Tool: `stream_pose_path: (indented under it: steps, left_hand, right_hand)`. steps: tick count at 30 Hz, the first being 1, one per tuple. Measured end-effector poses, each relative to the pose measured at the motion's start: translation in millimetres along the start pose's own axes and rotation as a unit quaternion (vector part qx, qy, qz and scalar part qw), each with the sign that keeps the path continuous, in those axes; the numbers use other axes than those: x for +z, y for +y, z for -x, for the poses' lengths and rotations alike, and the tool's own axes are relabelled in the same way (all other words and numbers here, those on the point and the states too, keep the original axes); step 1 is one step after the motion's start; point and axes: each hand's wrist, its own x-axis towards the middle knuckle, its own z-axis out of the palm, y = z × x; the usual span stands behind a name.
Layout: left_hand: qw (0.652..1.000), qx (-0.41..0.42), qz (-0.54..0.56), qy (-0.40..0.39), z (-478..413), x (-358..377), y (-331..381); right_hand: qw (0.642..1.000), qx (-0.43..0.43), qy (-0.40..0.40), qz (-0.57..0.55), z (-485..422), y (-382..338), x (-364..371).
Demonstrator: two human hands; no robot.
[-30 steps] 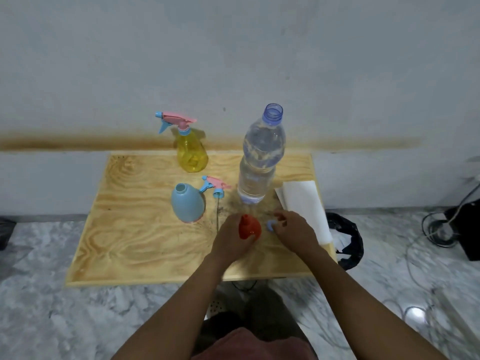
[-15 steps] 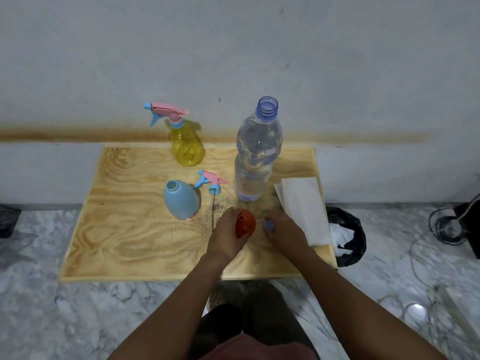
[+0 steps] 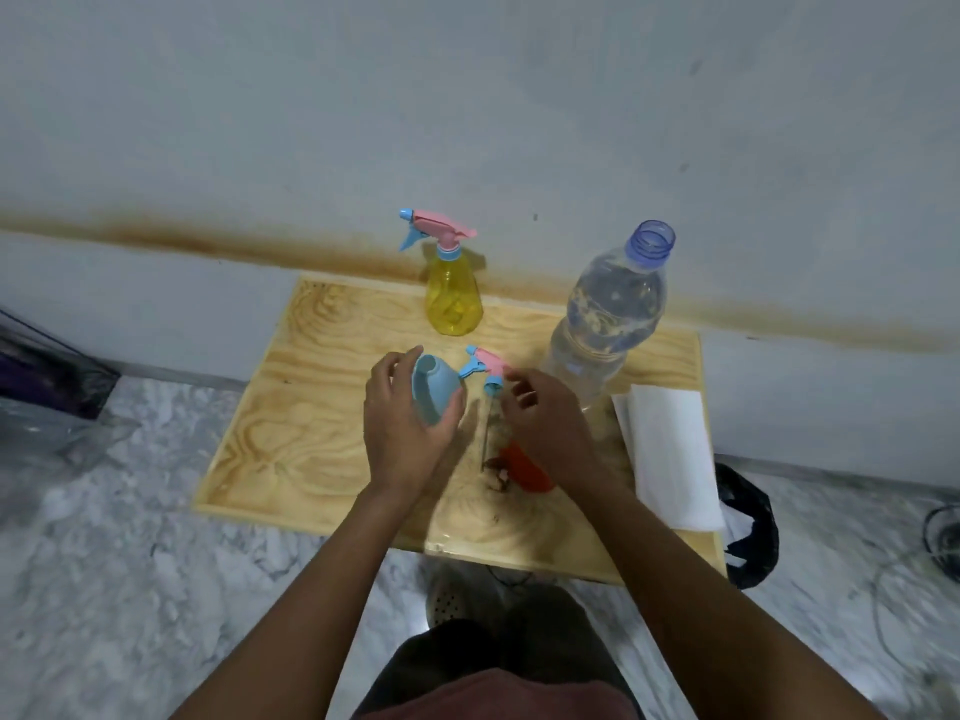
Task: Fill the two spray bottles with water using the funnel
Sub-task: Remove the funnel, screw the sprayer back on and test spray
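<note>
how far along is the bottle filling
Done: water bottle uncapped; blue spray bottle open, its spray head lying beside it. In hand: left hand grips that bottle. Left: funnel lies unused, yellow spray bottle has its head on; both fills likely remain.

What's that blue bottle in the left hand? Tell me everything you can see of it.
The blue bottle is a rounded, pear-shaped spray bottle of opaque plastic. Its spray head is off, leaving the round neck open. The left hand grips its body, holding it tilted over the wooden table; whether its base touches the wood is hidden.
</note>
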Motion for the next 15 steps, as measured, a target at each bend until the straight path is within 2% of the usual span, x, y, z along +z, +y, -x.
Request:
stream_pose_path:
  steps: [3,5,8,12,15]
  left_hand:
    - [0.982,-0.128,0.055,-0.129,-14,3,-20]
    - [0.971,-0.147,0.089,-0.166,-18,8,-30]
    - [0.967,-0.155,0.108,-0.168,-21,13,-41]
    - [0.962,-0.171,0.128,-0.172,-22,12,-43]
    - [0.953,-0.190,0.151,-0.184,-24,12,-45]
  right_hand:
    - [0.999,0.033,-0.042,-0.005,-24,-15,19]
    - [0.996,0.068,-0.053,-0.004,-38,-15,32]
    - [0.989,0.130,-0.066,0.008,-53,-8,48]
    - [0.964,0.234,-0.099,0.079,-65,2,59]
    - [0.959,0.269,-0.076,0.045,-73,4,68]
